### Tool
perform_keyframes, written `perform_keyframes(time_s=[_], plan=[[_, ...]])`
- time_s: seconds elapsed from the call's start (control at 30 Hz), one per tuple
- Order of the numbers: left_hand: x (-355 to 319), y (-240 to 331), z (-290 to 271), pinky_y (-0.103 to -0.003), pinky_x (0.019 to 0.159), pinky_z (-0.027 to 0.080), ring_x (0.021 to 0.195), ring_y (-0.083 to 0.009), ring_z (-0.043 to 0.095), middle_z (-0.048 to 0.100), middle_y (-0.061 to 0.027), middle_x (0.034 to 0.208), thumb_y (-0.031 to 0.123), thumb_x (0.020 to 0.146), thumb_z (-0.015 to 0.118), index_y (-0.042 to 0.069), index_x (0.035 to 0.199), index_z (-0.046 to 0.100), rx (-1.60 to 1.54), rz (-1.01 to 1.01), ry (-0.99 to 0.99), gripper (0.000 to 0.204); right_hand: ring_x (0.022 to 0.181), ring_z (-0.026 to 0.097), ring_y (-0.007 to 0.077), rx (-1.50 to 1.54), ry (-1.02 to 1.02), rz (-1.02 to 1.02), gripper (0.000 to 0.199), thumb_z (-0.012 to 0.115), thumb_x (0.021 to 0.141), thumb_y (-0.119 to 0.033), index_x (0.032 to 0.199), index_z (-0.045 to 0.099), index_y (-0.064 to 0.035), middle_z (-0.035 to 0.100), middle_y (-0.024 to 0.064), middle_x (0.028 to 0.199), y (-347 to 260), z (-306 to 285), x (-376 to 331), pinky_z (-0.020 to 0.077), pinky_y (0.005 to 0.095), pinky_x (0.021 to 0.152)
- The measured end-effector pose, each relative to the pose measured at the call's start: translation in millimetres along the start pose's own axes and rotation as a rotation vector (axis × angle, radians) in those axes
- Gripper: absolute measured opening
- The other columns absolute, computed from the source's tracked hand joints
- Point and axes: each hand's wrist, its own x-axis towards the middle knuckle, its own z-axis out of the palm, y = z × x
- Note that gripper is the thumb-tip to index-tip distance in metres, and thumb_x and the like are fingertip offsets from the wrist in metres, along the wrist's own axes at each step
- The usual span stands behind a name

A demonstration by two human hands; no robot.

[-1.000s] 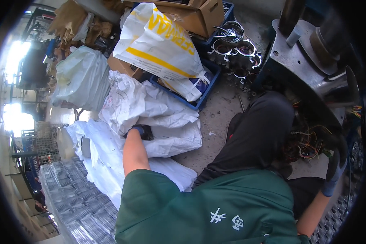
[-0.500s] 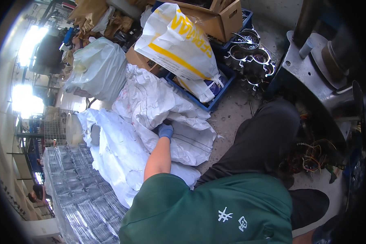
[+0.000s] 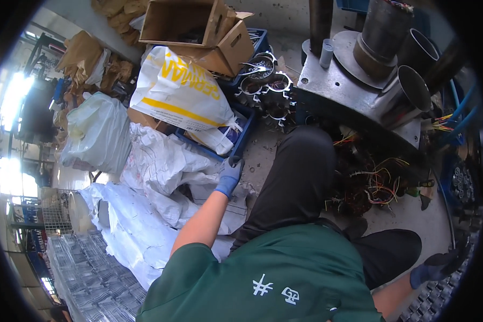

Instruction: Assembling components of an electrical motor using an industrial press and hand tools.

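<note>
Two gloved hands [image 3: 230, 174] [image 3: 432, 270] and one yellow-striped bag [image 3: 177, 94] show.

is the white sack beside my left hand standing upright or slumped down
Slumped down: the white sack lies in loose, crumpled folds beside the left hand.

Your white woven sack [image 3: 158, 166] lies crumpled and slack on your left, mouth partly open; grey metal pieces [image 3: 428, 301] crowd together at your lower right.

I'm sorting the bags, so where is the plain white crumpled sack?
In the head view, the plain white crumpled sack lies left of centre, below the blue rectangular plastic bin, beside the gloved left hand.
</note>
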Motion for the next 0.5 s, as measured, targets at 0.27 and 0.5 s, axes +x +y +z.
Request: perform_keyframes(time_s=[0.27, 0.5], plan=[[-28, -62, -47, -0.041, 0.088, 0.057, 0.097, -0.0302, 0.073, 0.067, -0.0235, 0.129, 0.046, 0.085, 0.077, 0.007, 0.151, 0.047, 0.838, 0.069, -0.619, 0.083, 0.111, 0.068, 0.0262, -0.291, 0.075, 0.129, 0.028, 0.050, 0.107, -0.006, 0.128, 0.060, 0.0099, 0.069, 0.0208, 0.124, -3, 11, -3, 0.0553, 0.0348, 0.095], [-97, -155, 14, -0.045, 0.113, 0.044, 0.131, -0.0398, 0.057, 0.056, -0.0239, 0.146, 0.049, 0.074, 0.085, 0.012, 0.160, 0.029, 0.486, -0.143, -0.685, 0.110, 0.109, 0.069, 0.0234, 0.026, -0.057, 0.037, 0.023, 0.062, 0.102, -0.004, 0.122, 0.065, 0.0073, 0.070, 0.0182, 0.123, -6, 21, 1, 0.0574, 0.0322, 0.094]])
